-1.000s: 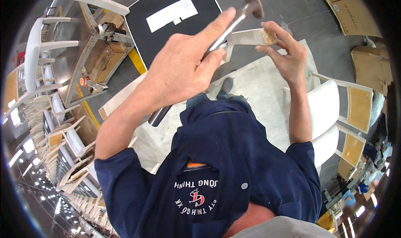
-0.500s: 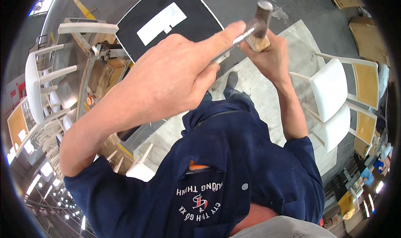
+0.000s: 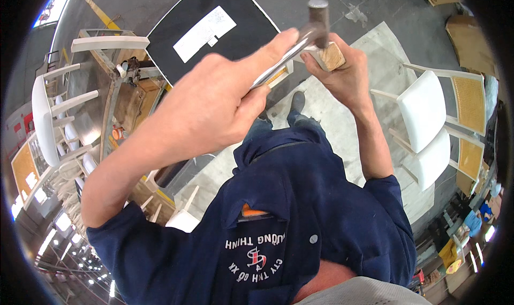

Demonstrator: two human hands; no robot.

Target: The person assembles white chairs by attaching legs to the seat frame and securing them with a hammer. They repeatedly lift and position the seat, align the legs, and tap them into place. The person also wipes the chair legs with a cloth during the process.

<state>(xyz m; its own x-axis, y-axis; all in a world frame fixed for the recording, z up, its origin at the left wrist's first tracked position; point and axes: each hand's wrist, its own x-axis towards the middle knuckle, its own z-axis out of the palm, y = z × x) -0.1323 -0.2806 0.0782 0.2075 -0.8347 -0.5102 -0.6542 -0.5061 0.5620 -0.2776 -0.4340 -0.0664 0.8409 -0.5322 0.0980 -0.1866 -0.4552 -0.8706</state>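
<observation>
My left hand (image 3: 214,99) is closed around the handle of a steel hammer (image 3: 318,24), its forefinger stretched along the shaft. The hammer head stands beside the bare end of a squared wooden piece (image 3: 334,57) with white sides. Around that piece wrap the fingers of my right hand (image 3: 348,77), close below its end. Where the piece leads lower down is hidden behind my hands. Beyond my left hand lies a black, white-edged panel (image 3: 160,53) with a white paper label (image 3: 205,33) on it.
White-seated chairs (image 3: 423,112) with woven backs stand at right on a pale sheet (image 3: 383,42). More white chairs (image 3: 45,120) are at left, near a wooden workbench (image 3: 112,91) with a clamp. Cardboard (image 3: 471,45) lies at far right.
The hammer and my left hand have shifted left, away from the wooden piece's end, which now shows more fully. My right hand keeps its grip, almost in place.
</observation>
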